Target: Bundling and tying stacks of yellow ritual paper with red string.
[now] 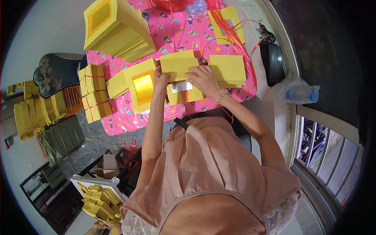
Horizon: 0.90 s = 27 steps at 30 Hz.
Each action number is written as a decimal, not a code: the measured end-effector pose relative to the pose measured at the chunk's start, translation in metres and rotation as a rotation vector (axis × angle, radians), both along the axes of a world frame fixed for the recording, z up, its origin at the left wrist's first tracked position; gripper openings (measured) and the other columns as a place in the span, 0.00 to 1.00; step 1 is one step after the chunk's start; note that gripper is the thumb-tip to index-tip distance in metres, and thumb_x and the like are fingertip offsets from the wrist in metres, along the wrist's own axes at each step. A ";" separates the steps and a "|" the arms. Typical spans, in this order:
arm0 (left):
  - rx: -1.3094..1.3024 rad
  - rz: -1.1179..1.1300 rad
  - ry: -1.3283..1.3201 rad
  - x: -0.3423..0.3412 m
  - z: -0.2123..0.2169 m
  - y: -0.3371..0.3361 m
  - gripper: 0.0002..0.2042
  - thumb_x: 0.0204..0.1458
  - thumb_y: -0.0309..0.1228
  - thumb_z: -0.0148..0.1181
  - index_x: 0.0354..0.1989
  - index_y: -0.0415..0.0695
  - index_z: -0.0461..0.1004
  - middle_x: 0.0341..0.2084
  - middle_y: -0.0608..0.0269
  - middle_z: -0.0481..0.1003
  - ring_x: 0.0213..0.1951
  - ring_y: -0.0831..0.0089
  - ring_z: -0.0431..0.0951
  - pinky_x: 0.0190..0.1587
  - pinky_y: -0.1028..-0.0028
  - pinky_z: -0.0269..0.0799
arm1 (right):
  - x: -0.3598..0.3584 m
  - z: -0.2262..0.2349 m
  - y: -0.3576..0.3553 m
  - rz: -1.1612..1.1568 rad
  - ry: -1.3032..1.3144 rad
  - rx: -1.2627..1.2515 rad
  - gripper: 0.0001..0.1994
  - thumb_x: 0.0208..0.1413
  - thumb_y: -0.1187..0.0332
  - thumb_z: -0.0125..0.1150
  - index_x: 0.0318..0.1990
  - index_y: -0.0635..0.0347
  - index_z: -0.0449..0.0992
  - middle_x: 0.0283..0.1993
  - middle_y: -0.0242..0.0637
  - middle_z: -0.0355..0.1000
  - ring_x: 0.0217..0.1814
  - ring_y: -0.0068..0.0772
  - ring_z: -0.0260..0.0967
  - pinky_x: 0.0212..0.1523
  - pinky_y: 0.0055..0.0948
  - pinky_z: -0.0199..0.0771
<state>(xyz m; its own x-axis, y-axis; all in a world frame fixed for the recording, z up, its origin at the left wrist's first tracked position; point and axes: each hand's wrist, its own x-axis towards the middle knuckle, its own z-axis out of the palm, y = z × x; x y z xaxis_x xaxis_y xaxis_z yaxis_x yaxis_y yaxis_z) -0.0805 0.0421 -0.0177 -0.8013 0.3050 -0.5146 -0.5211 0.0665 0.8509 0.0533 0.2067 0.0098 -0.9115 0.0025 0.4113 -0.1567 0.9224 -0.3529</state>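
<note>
A small stack of yellow paper sheets [179, 64] is between my hands at the near middle of the table. My left hand [161, 81] grips its left edge, thumb on top and fingers closed around the side. My right hand [203, 81] is closed over the lower right corner, fingers bent onto the paper. Beneath lies more yellow paper with a silver patch [182, 87], partly covered. To the left is yellow paper with a shiny gold square [143, 88]; to the right, a thicker yellow paper stack [228, 69].
The table wears a pink patterned cloth [129, 120]. A tall yellow paper stack [117, 33] stands far left, tied bundles [93, 92] at the left edge. Red plastic strings [249, 64] run down the right. A plastic bottle [301, 95] lies on the ledge; a chair [56, 74] stands left.
</note>
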 end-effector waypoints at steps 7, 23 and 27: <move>0.274 -0.238 0.165 0.032 0.051 0.060 0.24 0.49 0.17 0.58 0.57 0.37 0.63 0.47 0.56 0.73 0.48 0.71 0.75 0.47 0.72 0.74 | 0.056 0.025 0.037 -0.563 0.129 -0.636 0.21 0.57 0.69 0.59 0.58 0.58 0.68 0.50 0.49 0.68 0.55 0.49 0.64 0.58 0.43 0.63; -0.443 -0.638 0.562 0.086 -0.052 0.130 0.24 0.42 0.37 0.71 0.46 0.37 0.73 0.28 0.52 0.79 0.30 0.65 0.81 0.35 0.67 0.76 | 0.119 -0.069 0.103 -0.794 -0.219 -0.493 0.22 0.52 0.72 0.62 0.56 0.58 0.69 0.47 0.50 0.71 0.51 0.49 0.69 0.52 0.40 0.68; -0.402 -0.587 0.529 0.091 -0.046 0.129 0.26 0.40 0.35 0.72 0.46 0.36 0.72 0.29 0.49 0.79 0.33 0.58 0.81 0.38 0.64 0.76 | 0.115 -0.067 0.108 -0.833 -0.262 -0.803 0.22 0.50 0.73 0.63 0.55 0.59 0.70 0.44 0.48 0.74 0.50 0.46 0.71 0.51 0.39 0.70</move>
